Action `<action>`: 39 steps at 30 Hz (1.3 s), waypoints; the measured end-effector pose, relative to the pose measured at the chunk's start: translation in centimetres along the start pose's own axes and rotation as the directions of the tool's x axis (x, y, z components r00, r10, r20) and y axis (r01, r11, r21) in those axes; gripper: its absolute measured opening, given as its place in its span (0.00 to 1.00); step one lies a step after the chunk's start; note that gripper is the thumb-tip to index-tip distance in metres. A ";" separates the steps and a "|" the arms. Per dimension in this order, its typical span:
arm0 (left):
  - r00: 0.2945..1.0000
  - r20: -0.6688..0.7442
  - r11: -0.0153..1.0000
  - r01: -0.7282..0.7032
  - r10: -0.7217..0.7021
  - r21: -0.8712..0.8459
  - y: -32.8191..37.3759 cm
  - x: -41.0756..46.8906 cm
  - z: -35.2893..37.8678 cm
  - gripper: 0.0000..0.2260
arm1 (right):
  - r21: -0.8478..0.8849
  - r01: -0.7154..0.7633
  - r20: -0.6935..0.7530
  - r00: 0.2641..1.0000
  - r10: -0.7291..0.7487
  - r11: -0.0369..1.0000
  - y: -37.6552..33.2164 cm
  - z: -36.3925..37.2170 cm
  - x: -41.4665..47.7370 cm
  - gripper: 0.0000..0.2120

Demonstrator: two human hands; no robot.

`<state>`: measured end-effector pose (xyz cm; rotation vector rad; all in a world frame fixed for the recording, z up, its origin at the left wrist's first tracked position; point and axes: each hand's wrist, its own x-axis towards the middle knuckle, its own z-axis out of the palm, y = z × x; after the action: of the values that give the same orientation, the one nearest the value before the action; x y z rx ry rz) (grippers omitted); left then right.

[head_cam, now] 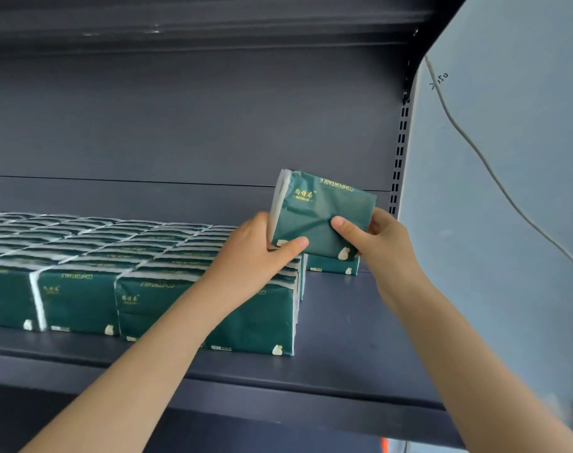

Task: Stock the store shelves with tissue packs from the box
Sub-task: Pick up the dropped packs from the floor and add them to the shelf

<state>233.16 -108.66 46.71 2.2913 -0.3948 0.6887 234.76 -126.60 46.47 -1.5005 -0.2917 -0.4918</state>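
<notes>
I hold one dark green tissue pack (321,210) in the air above the dark grey shelf (344,335), tilted, its print upside down. My left hand (259,253) grips its left lower edge, thumb across the front. My right hand (380,243) pinches its right lower corner. Several rows of the same green packs (141,269) stand on edge along the shelf from the left, ending just under my left hand. Behind the held pack, one more pack (332,265) stands near the back panel. The box is out of view.
Bare shelf surface lies to the right of the rows, up to the slotted upright (398,158). A pale blue wall (507,191) with a grey cable (494,171) borders the right side. Another shelf's underside (196,24) hangs overhead.
</notes>
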 end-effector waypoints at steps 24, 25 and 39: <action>0.831 0.096 0.679 -0.508 0.547 0.530 -5.7 -1.2 3.2 0.33 | -0.765 -0.184 -0.184 0.981 0.065 0.617 13.2 -2.6 8.9 0.20; 0.827 0.094 0.676 -0.513 0.554 0.529 -5.7 -1.2 3.2 0.34 | -0.788 -0.190 -0.189 0.980 0.064 0.585 13.3 -2.5 9.0 0.21; 0.804 0.107 0.638 -0.537 0.584 0.552 -6.0 -1.0 3.7 0.33 | -0.762 -0.246 -0.227 0.968 0.109 0.599 14.5 -2.1 9.6 0.20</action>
<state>236.45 -106.92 40.58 2.6809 -1.0178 1.3647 249.82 -129.98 38.25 -2.3165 0.2614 -0.6116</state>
